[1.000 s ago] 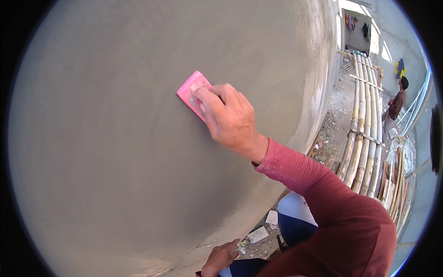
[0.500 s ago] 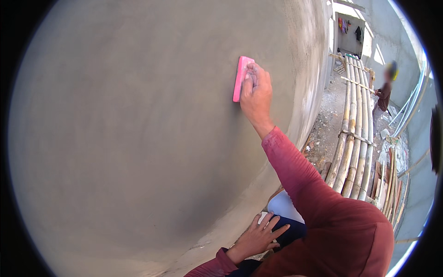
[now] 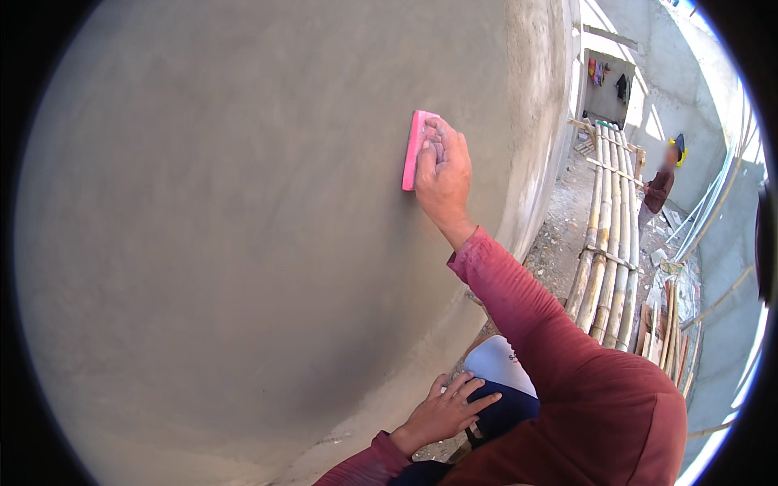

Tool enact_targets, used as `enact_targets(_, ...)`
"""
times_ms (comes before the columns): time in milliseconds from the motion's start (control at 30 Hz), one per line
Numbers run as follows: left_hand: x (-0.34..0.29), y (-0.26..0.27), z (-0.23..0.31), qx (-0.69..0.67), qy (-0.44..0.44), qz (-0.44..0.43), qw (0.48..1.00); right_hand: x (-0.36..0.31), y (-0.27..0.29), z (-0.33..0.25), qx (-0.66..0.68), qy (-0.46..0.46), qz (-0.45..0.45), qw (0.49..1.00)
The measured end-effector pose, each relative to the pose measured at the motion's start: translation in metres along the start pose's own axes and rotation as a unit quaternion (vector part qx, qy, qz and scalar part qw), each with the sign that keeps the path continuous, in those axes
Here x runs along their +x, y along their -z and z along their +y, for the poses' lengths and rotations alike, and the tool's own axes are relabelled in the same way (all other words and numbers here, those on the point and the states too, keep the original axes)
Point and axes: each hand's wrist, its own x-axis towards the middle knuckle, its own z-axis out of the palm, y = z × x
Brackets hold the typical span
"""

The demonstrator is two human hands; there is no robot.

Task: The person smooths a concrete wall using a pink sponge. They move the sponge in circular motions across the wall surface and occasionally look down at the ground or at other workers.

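Note:
A broad grey plastered wall (image 3: 243,202) fills the left and middle of the head view. Against its smooth surface lies a pink rectangular hand float (image 3: 412,154), held with its long side nearly upright. My right hand (image 3: 444,174) grips it from the right, fingers curled round its back, arm stretched up in a dusty maroon sleeve. Lower down, my left hand (image 3: 446,415) rests with fingers spread on the dark blue and white cloth (image 3: 504,393) over my leg. Nothing is held in it.
Right of the wall's edge, bamboo poles lashed together (image 3: 612,235) run over rubble-strewn ground (image 3: 559,198). A person (image 3: 658,182) in a dark top stands beyond them. Loose wooden strips (image 3: 671,328) lie at the lower right, and clothes (image 3: 598,71) hang in a far recess.
My right hand and the float have shifted slightly down and left in the picture. The background has shifted the same way as the view tilted. My left hand still rests on my leg.

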Motion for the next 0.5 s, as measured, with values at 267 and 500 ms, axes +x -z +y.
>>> enact_targets(267,-0.006,0.023,0.002,-0.067,0.004,0.014,0.998,-0.012,-0.009,-0.018,-0.001,-0.022,0.001,1.000)
enact_targets(500,0.012,0.024,0.016,-0.017,-0.019,-0.013,1.000,-0.031,0.001,0.035,0.025,-0.156,0.064,0.985)
